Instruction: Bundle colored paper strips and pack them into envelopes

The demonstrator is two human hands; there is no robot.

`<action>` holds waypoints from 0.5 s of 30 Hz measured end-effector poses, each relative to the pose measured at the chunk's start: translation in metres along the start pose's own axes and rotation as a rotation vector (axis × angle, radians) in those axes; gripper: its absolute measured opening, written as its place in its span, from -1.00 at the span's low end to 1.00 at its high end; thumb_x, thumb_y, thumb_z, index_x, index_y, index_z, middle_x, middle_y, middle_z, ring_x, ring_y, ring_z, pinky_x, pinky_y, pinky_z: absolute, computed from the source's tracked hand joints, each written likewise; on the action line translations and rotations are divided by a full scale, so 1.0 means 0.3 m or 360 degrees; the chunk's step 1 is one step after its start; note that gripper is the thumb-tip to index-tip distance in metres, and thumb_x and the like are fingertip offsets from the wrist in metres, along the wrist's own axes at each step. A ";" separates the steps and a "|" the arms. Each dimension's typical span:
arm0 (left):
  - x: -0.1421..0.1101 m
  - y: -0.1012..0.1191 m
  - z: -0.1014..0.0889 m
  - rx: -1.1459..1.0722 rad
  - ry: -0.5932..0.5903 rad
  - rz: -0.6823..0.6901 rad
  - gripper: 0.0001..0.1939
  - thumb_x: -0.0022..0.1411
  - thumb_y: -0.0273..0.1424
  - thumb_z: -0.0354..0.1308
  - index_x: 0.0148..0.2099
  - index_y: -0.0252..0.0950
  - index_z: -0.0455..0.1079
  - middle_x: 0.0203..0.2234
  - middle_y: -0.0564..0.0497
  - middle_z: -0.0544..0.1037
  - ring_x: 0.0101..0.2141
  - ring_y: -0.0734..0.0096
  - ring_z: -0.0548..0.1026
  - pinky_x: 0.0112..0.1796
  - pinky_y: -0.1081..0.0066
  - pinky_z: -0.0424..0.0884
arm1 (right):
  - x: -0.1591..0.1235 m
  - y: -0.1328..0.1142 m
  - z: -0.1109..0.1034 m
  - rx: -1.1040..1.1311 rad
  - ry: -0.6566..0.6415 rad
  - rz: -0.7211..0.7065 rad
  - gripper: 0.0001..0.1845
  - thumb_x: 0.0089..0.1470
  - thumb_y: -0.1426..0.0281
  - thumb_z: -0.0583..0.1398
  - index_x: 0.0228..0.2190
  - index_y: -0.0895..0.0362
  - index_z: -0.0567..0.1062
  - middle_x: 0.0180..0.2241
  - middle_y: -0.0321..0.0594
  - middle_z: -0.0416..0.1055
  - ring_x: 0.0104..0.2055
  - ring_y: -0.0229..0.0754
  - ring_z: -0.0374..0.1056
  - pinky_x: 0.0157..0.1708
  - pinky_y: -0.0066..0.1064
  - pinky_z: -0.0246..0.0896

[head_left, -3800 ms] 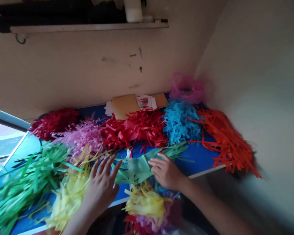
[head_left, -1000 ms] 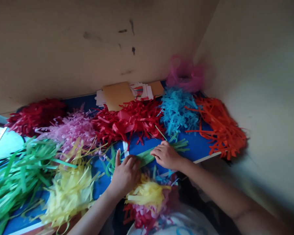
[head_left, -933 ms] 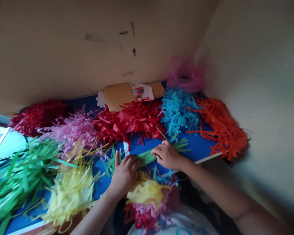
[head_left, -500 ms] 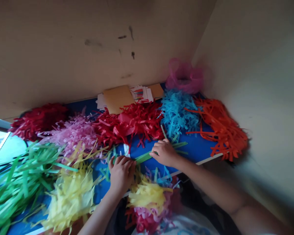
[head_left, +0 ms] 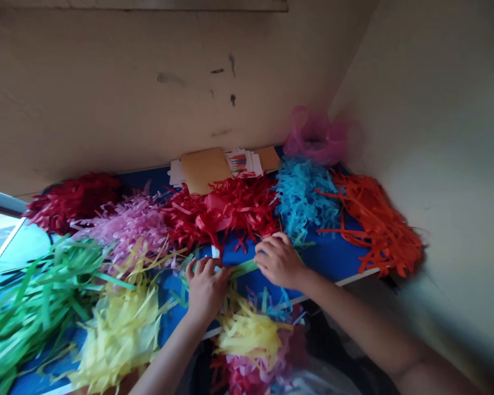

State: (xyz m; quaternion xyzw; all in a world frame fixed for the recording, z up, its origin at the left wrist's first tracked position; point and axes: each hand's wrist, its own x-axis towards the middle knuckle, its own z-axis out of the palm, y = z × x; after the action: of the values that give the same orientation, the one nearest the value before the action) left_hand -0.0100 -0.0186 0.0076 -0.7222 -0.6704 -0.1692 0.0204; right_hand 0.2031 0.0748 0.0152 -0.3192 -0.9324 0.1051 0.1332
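Note:
Green paper strips stretch between my two hands above the blue table. My left hand is closed on their left end, its fingers curled. My right hand grips the other end, its knuckles up and fingertips partly hidden. Just below the strips, at the table's front edge, hangs a bundle of yellow fringe with pink and red fringe under it. Right behind my hands lies a heap of red paper strips.
Heaps of green, yellow, pink, dark red, blue and orange strips surround my hands. Brown card and a pink plastic bag lie at the back, against the wall.
My right hand has shifted along the green strips and now covers more of their right end. The view has tilted slightly, so everything sits a little lower and to the right.

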 end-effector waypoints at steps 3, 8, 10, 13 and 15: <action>-0.007 0.001 -0.023 0.0030 0.0005 0.0202 -0.75 0.20 -0.50 0.15 -0.25 -0.02 0.57 -0.25 0.02 0.61 -0.08 0.05 0.45 0.14 -0.17 -0.02 | -0.011 -0.003 0.010 -0.0107 -0.0010 -0.0307 -0.91 0.16 0.32 0.25 -0.30 0.07 0.51 -0.23 -0.21 0.51 -0.06 -0.06 0.26 0.09 -0.05 -0.13; -0.014 0.026 -0.025 0.0037 0.0062 0.0248 -0.84 0.22 -0.38 0.15 -0.21 -0.14 0.56 -0.21 -0.03 0.61 -0.04 0.04 0.45 0.22 -0.18 -0.12 | 0.015 0.013 0.028 -0.0075 0.0005 -0.0258 -0.81 0.25 0.43 0.14 -0.39 0.09 0.52 -0.33 -0.25 0.52 -0.12 -0.13 0.28 0.04 -0.11 -0.07; -0.010 0.030 -0.013 0.0059 0.0096 0.0260 -0.84 0.25 -0.40 0.13 -0.23 -0.15 0.56 -0.24 -0.01 0.62 -0.06 0.09 0.46 0.22 -0.15 -0.10 | 0.026 0.004 0.011 -0.0025 0.0005 -0.0191 -0.84 0.22 0.39 0.17 -0.40 0.10 0.51 -0.32 -0.23 0.52 -0.12 -0.10 0.28 0.03 -0.10 -0.07; -0.004 0.030 0.005 0.0096 0.0163 0.0276 -0.82 0.27 -0.45 0.12 -0.29 -0.16 0.55 -0.30 0.03 0.63 -0.11 0.13 0.49 0.20 -0.11 -0.04 | 0.025 -0.031 -0.005 -0.0099 0.0040 -0.0196 -0.90 0.18 0.35 0.21 -0.29 0.11 0.51 -0.23 -0.16 0.51 -0.03 -0.03 0.24 0.09 -0.05 -0.12; -0.008 0.027 0.009 0.0111 0.0180 0.0287 -0.81 0.28 -0.46 0.12 -0.30 -0.16 0.55 -0.33 0.03 0.64 -0.12 0.13 0.50 0.18 -0.08 -0.01 | 0.013 -0.049 0.007 -0.0198 0.0070 -0.0272 -0.91 0.21 0.39 0.18 -0.27 0.11 0.50 -0.24 -0.17 0.50 -0.04 -0.05 0.23 0.10 -0.06 -0.14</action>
State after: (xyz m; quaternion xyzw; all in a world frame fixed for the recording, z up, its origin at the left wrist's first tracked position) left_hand -0.0016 -0.0209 0.0059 -0.7676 -0.6060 -0.1838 0.0985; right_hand 0.1912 0.0656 0.0181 -0.2485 -0.9577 0.0283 0.1421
